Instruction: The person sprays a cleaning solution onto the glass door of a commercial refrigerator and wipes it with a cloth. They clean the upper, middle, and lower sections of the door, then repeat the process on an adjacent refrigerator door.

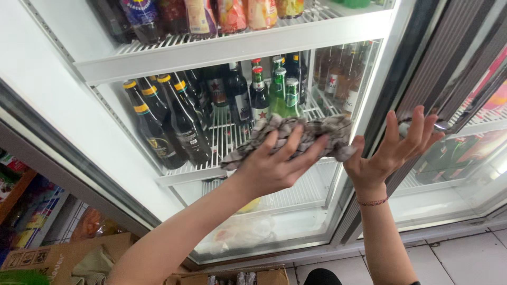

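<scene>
The left hand [274, 166] has its fingers [301, 153] spread and pressed flat against a crumpled grey patterned cloth [296, 136], pushing it onto the glass of the cooler door [327, 211] rather than clutching it; the cloth bunches out past the fingertips toward 10 o'clock and 2 o'clock, lying at the height of the wire shelf [227, 140]. At 3 o'clock from that hand, just beside the cloth's end, the right hand [393, 150] is held open, palm up, fingers [417, 126] fanned and gripping nothing; its thumb sits near the cloth, though whether it touches cannot be told; a thin braided bracelet [372, 201] circles the wrist.

Behind the glass, at 12 o'clock from the cloth, stand green bottles [282, 92] with a red-capped one among them; at 10 o'clock, dark bottles with yellow caps [158, 121] lean in a row; higher still, on the upper shelf, coloured drink bottles [211, 16]. At 3 o'clock beyond the right hand is a second cooler door [465, 158]; at 7 o'clock, low in the frame, cardboard boxes [58, 258]; at 5 o'clock, pale floor tiles [465, 258].
</scene>
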